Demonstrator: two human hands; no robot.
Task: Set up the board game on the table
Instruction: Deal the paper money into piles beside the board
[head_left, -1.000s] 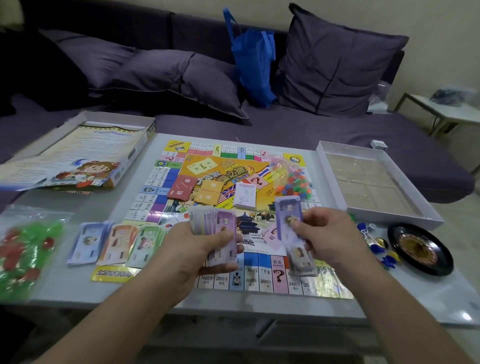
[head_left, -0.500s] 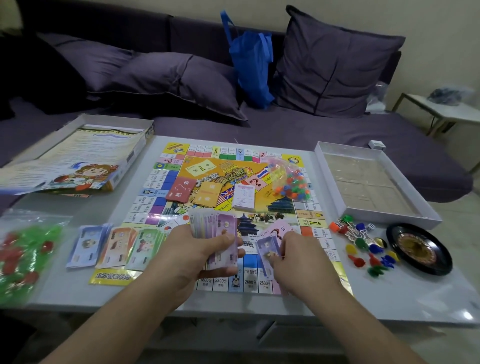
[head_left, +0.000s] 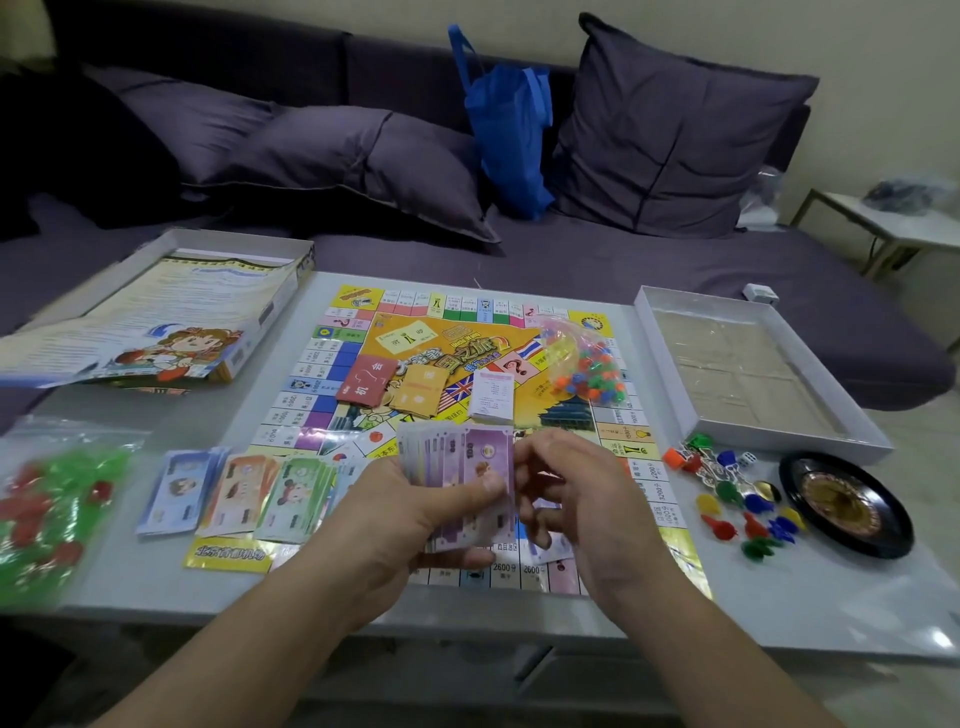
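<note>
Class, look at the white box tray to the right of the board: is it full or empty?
Empty. The white box tray shows only its bare brownish floor; the loose pawns lie outside it on the table.

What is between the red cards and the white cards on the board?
The orange card stack lies between the red card stack and the white card stack, in the head view.

We found bare table (head_left: 779, 608) at the near right corner. Pawns (head_left: 737, 499) and a roulette wheel (head_left: 847, 506) crowded the right edge, money piles (head_left: 244, 491) and a bag (head_left: 47, 504) the left; cards (head_left: 415, 389) sat mid-board (head_left: 332, 358).
</note>
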